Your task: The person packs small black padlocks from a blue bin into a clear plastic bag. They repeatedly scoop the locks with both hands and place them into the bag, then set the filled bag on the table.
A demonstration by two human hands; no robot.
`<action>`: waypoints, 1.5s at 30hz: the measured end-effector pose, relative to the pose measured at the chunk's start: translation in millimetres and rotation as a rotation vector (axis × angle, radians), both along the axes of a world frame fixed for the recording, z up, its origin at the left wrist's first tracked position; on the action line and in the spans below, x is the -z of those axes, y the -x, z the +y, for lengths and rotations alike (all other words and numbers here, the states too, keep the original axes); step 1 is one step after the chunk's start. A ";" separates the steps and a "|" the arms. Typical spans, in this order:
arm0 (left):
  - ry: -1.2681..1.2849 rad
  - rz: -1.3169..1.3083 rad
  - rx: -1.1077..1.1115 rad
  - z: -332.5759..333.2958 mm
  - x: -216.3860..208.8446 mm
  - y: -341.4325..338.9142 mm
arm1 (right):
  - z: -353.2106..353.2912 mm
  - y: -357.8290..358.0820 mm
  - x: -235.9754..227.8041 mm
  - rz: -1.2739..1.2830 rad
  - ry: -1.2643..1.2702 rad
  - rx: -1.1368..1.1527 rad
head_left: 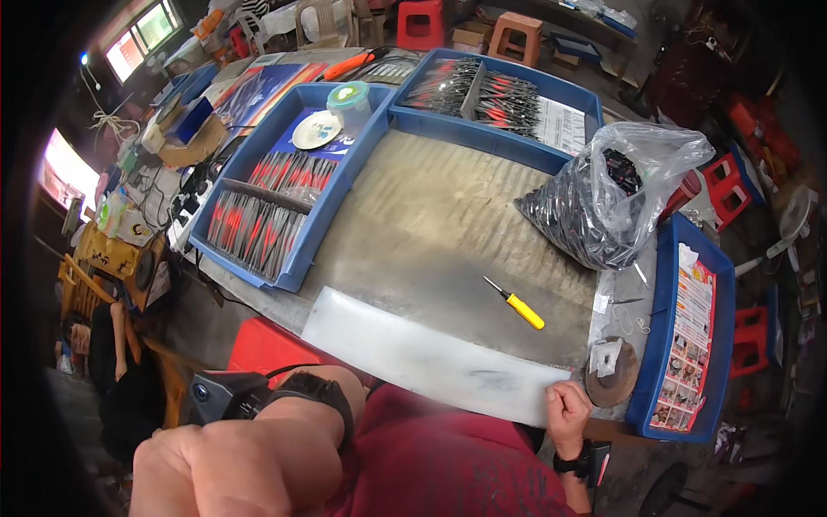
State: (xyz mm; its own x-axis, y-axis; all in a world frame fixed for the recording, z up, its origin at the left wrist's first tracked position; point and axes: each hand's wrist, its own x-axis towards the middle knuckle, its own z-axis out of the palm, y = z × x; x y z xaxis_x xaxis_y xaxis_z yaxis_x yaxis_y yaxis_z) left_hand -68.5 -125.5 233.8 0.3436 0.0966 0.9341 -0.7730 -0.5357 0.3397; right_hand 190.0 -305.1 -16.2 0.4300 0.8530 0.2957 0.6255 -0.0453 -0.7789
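Observation:
My left hand (211, 470) looms large at the lower left, raised close to me, its fingers hidden below the picture's edge. A black strap with a dark camera-like device (228, 396) sits at that wrist. My right hand (568, 409), wearing a black watch, rests with curled fingers at the table's front edge, by the right end of a whitish sheet (413, 349); nothing shows in it. On the tabletop beyond lies a yellow-handled screwdriver (525, 311), its thin shaft pointing away to the left. A round dark disc (622, 386) with a white piece on it is just right of my right hand.
Blue trays (345, 189) of black-and-red pieces stand at the left and at the far side (560, 159); the left one also holds a lidded tub (349, 108) and a white dish (317, 131). A clear bag (594, 202) of black parts and another blue tray (659, 345) are right.

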 end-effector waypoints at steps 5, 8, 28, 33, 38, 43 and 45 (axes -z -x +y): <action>-0.015 0.054 -0.010 8.6 -9.5 13.8 | 0.2 1.0 0.1 -0.003 -0.008 0.006; 0.033 -0.034 -0.132 8.6 1.6 7.4 | -0.4 1.0 0.7 0.004 -0.013 0.011; 0.582 0.495 -1.418 158.8 156.6 121.2 | -2.2 -2.8 13.5 0.045 -0.064 0.010; 0.225 0.696 -1.764 179.1 187.3 160.7 | -0.3 -1.6 4.2 0.017 -0.020 -0.012; 0.129 0.737 -1.805 189.2 197.8 179.9 | -0.4 3.0 -16.2 -0.020 0.054 -0.032; 0.184 0.796 -1.773 203.2 194.6 182.4 | 2.4 4.9 -18.7 -0.059 0.050 -0.029; 0.179 0.790 -1.769 208.8 193.8 179.4 | 1.6 4.8 -17.4 -0.051 0.058 -0.019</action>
State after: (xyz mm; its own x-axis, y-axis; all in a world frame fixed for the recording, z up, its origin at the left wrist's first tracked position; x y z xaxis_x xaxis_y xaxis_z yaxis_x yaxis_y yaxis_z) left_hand -247.8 83.3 40.0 0.0378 0.8108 0.5841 0.8443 -0.3385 0.4154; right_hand 185.2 -303.5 1.1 0.3994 0.8771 0.2669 0.6656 -0.0771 -0.7423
